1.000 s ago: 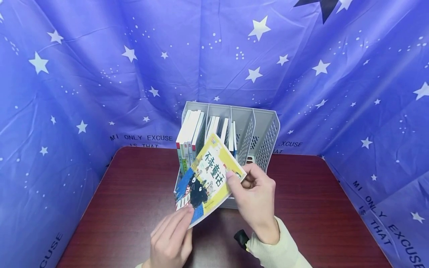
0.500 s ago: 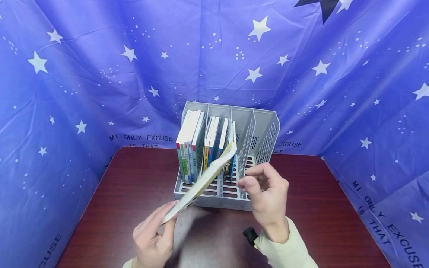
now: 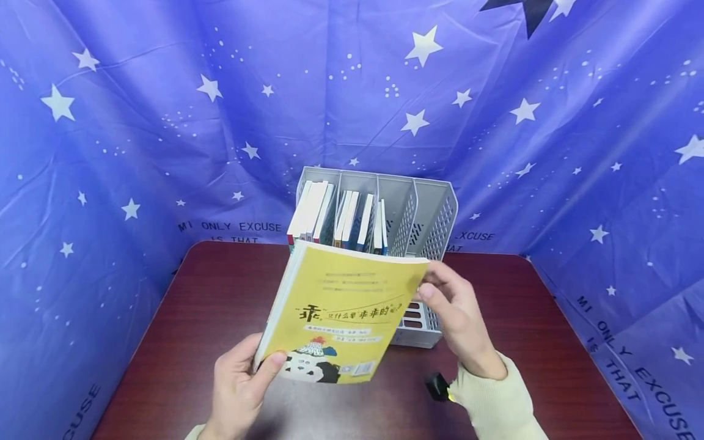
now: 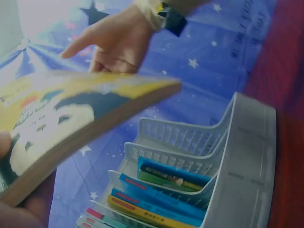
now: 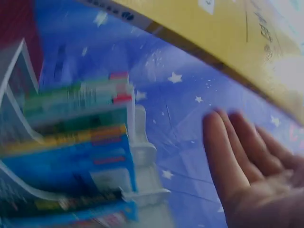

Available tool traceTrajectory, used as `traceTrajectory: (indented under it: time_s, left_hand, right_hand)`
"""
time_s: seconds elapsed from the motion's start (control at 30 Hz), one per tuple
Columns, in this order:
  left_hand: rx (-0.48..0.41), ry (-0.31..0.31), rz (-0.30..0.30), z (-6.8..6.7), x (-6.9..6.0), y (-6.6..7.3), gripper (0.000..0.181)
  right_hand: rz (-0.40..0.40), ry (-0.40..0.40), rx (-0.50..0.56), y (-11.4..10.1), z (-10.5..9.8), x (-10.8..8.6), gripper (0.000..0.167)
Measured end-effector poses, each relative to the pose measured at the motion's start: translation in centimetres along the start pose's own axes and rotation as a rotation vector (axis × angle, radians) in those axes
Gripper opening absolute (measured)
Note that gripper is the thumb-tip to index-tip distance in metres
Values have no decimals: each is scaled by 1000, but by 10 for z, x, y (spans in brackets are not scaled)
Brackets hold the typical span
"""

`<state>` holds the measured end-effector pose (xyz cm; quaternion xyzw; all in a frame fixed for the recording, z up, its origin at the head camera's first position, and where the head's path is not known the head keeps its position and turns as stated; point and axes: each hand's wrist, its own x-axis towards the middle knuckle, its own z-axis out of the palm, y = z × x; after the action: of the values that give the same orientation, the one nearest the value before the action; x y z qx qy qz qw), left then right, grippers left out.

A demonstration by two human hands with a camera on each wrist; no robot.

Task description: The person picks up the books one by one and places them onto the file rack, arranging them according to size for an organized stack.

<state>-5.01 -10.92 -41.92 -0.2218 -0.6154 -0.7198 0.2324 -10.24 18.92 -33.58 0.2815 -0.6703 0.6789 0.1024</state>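
Note:
A yellow-covered picture book [image 3: 352, 293] hangs tilted in front of the grey rack, its back cover facing up. My left hand [image 3: 236, 382] grips its lower left corner, thumb on the cover and fingers behind. Beside the upper right corner is my right hand [image 3: 459, 321]. In the right wrist view, the right hand's fingers [image 5: 221, 152] are extended, apart from the book [image 5: 213, 33]. Behind the book stands the grey file rack [image 3: 434, 208], whose lower front is largely hidden in the head view.
Several upright books [image 3: 313, 211] fill the rack's leftmost compartment. More slim books [image 3: 352, 217] stand in the second compartment, and thin ones [image 3: 381, 226] in the third. A dark red table [image 3: 181, 330] lies below, with a starry blue curtain [image 3: 352, 79] around it.
The book has turned from its front cover, through edge-on, to its back cover. My right hand let go and has moved slightly right; my left hand keeps hold and has shifted left.

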Motion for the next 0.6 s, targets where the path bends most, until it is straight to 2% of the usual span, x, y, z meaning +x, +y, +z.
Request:
traceTrajectory:
  time_s: [0.1, 0.2, 0.3, 0.47, 0.6]
  left_hand:
    - [-132, -82, -78, -1, 0, 0, 36]
    - [-215, -134, -175, 0, -1, -4, 42]
    - [-261, -160, -219, -3, -5, -13, 43]
    - [-380, -240, -223, -11, -14, -32, 46]
    - [-420, -271, -253, -15, -20, -41, 49]
  right_hand:
    - [76, -139, 179, 4, -2, -2, 27]
    - [120, -218, 247, 7, -4, -6, 32]
    - [176, -230, 205, 9, -4, -10, 36]
    - [235, -249, 72, 9, -2, -17, 31]
    - [228, -253, 4, 9, 3, -21, 29]
